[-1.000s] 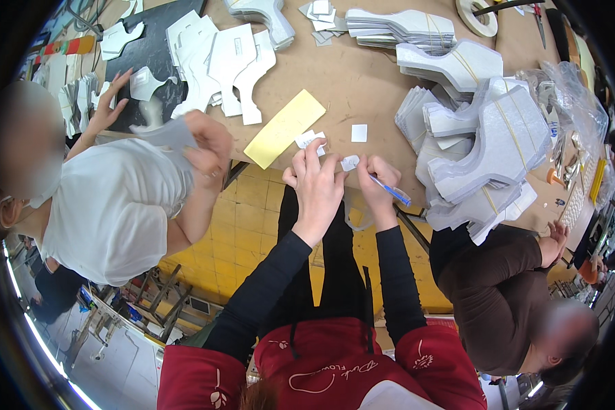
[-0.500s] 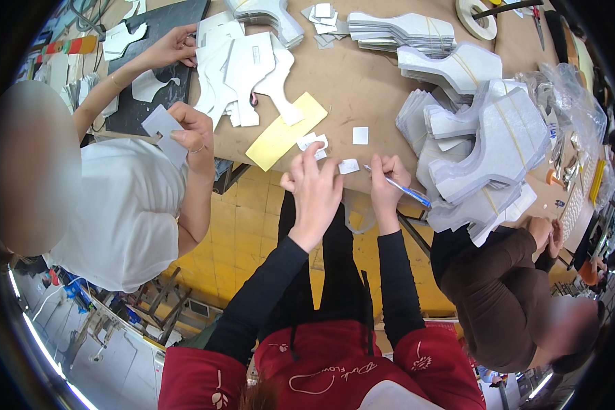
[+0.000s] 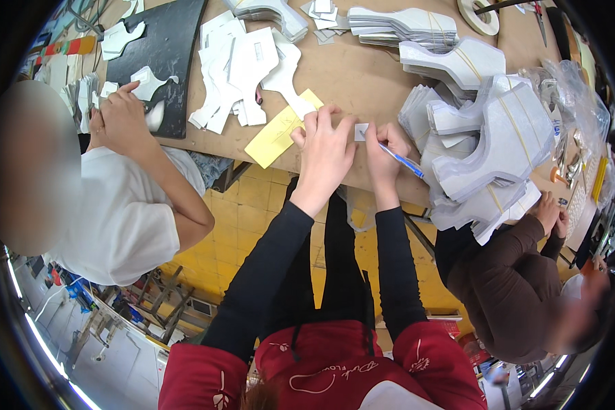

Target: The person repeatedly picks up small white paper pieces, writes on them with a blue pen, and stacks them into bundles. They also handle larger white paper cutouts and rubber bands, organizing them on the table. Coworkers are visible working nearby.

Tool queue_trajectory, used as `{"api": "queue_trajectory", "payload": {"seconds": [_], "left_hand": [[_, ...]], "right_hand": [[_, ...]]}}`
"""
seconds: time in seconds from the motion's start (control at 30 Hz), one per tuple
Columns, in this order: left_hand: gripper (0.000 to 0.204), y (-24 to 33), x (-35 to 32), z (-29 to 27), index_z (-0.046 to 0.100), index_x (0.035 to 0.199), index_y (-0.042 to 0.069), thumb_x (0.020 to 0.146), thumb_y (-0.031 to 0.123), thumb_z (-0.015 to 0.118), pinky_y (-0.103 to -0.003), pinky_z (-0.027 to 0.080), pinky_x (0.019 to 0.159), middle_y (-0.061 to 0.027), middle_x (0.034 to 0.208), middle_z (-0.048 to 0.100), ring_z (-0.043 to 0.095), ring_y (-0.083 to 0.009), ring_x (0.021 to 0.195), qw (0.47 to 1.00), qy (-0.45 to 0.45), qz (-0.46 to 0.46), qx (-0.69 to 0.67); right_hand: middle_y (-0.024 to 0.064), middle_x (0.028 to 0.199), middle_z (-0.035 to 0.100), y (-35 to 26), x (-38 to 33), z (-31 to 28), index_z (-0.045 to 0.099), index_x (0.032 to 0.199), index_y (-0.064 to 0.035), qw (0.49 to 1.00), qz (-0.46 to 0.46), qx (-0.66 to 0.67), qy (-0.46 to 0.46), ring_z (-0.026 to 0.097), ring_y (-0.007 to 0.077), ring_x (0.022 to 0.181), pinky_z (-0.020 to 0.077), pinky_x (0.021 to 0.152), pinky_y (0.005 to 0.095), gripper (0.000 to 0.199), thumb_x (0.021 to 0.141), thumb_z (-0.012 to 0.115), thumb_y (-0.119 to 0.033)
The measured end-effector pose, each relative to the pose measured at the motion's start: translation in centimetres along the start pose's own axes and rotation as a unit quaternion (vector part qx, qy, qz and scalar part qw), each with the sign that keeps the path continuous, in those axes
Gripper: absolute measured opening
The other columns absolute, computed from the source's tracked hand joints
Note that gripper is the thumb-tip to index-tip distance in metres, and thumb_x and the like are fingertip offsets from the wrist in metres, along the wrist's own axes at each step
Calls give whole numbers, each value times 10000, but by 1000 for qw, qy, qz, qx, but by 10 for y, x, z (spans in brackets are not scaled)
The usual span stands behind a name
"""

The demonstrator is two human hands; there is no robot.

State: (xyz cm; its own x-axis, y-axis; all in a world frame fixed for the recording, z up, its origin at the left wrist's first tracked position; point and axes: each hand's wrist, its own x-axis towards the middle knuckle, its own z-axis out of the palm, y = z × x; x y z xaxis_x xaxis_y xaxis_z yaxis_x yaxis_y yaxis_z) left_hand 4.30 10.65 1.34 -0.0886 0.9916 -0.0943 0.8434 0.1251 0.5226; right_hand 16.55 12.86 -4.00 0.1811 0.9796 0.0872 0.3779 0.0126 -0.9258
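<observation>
My right hand (image 3: 387, 156) is closed around a blue and white pen (image 3: 404, 161) at the near edge of the table. A small white paper square (image 3: 361, 132) lies between my hands, next to the fingertips of both. My left hand (image 3: 323, 157) is spread over the table edge, fingers apart and bent, with its index fingertip by the square's left side. Whatever lies under the left palm is hidden. A yellow sheet (image 3: 273, 142) with pen marks is just left of that hand, partly under white cut pieces (image 3: 251, 61).
Banded stacks of grey-white shaped pieces (image 3: 488, 143) crowd the right side. More stacks (image 3: 403, 27), small squares (image 3: 324, 17) and a tape roll (image 3: 482, 17) lie farther back. A co-worker in white (image 3: 116, 212) works at a black mat (image 3: 160, 51); another in brown (image 3: 499, 294) is at right.
Both my hands moved forward, the right one up to the white square. The small slips by my left hand no longer show. The left co-worker's hands shifted onto the black mat's near side.
</observation>
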Motion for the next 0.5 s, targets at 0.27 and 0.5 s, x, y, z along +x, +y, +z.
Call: {"api": "queue_trajectory", "payload": {"seconds": [0.27, 0.5], "left_hand": [[385, -2, 3, 7, 725, 1081, 235, 722, 111, 793, -448, 300, 893, -57, 1278, 530, 444, -299, 1175, 1000, 19, -24, -3], [372, -2, 9, 4, 741, 1047, 249, 705, 117, 807, -450, 307, 886, -55, 1308, 523, 441, -310, 1172, 1000, 12, -12, 3]], "right_hand": [[49, 546, 494, -1, 2, 3, 445, 647, -26, 999, 19, -14, -28, 416, 115, 473, 362, 473, 306, 363, 865, 735, -47], [52, 547, 495, -3, 2, 7, 445, 653, -23, 1000, 15, 3, 5, 418, 128, 473, 365, 475, 312, 367, 868, 741, -51]]}}
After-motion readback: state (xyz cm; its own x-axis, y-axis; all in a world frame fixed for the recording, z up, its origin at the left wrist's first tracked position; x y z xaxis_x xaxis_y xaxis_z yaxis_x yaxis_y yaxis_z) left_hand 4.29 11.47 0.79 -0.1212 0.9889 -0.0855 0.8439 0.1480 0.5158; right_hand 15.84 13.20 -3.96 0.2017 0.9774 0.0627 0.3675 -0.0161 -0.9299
